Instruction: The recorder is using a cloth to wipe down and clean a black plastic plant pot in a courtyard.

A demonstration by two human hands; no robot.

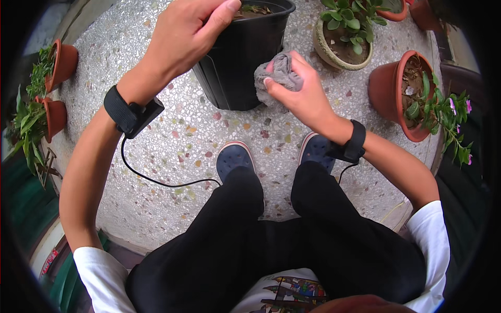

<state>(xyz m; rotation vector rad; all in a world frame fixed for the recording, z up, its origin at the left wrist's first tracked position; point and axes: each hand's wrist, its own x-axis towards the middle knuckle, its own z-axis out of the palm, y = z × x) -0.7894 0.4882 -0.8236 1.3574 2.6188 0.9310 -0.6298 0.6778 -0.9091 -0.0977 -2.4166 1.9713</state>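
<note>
A black plastic plant pot [238, 66] stands on the speckled floor in front of me, with soil and some leaves inside its rim. My right hand [301, 90] grips a crumpled grey cloth [276, 80] beside the pot's lower right side. My left hand [188, 35] is at the pot's upper left, over the rim, its thumb pointing right. The fingers of that hand run beyond the picture's top edge, so their hold on the rim cannot be made out. Both wrists wear black straps with small devices and cables.
At right stand a pale round pot [319, 45] with a succulent and a terracotta-coloured pot [385, 88] with pink flowers. Two smaller terracotta-coloured pots [66, 64] line the left edge. My feet in blue clogs [235, 158] are just below the black pot.
</note>
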